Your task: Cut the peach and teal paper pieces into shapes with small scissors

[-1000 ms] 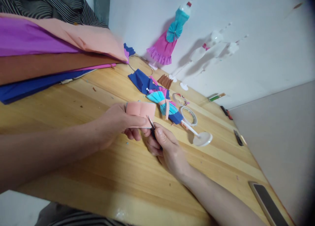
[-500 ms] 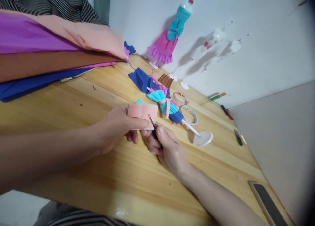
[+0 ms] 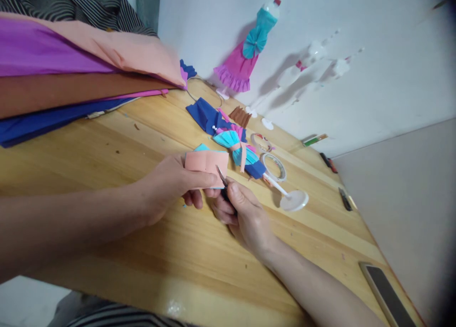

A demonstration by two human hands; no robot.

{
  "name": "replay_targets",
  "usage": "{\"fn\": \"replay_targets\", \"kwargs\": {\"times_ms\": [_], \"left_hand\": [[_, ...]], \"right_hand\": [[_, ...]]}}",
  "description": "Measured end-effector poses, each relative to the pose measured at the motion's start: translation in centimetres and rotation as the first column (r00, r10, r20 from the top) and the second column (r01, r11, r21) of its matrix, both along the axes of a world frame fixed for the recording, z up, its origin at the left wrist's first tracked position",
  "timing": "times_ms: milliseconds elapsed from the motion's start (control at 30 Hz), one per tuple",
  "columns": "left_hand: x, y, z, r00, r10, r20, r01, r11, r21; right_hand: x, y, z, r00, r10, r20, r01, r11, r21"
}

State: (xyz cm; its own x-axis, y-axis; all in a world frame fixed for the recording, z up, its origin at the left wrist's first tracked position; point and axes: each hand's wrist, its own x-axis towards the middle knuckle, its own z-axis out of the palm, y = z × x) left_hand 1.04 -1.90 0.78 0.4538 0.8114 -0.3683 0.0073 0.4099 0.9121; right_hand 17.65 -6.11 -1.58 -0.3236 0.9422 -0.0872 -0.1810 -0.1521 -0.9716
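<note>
My left hand [image 3: 171,184] pinches a small folded piece of peach paper [image 3: 205,162] above the wooden table [image 3: 149,251], with a sliver of teal paper showing behind it. My right hand [image 3: 245,215] is closed around small scissors [image 3: 222,177], whose thin metal blades touch the paper's right edge. Just beyond the paper lies a doll stand dressed in blue, teal and pink paper [image 3: 231,141], its round white base [image 3: 294,200] pointing right.
Large sheets of peach, purple, brown and blue paper [image 3: 71,75] are stacked at the left. A dressed doll stand in pink and teal [image 3: 245,61] and bare white stands [image 3: 313,61] are by the wall. Tape rolls [image 3: 273,165] lie near the doll. A phone [image 3: 386,293] sits at the lower right edge.
The peach paper and the scissors have shifted slightly right and up; a teal edge now shows behind the paper. The hands otherwise hold the same pose.
</note>
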Motion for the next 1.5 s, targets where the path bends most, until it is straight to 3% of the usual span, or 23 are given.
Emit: {"fn": "replay_targets", "kwargs": {"times_ms": [833, 1500], "left_hand": [[-0.2, -0.2, 0.6, 0.999, -0.037, 0.003, 0.037, 0.999, 0.005], [-0.2, -0.2, 1.1, 0.999, 0.004, 0.037, -0.003, 1.0, -0.025]], "right_hand": [[0.0, 0.0, 0.2, 1.0, -0.001, 0.007, 0.001, 1.0, -0.026], [0.0, 0.0, 0.4, 0.999, 0.021, 0.025, -0.021, 0.999, -0.034]]}}
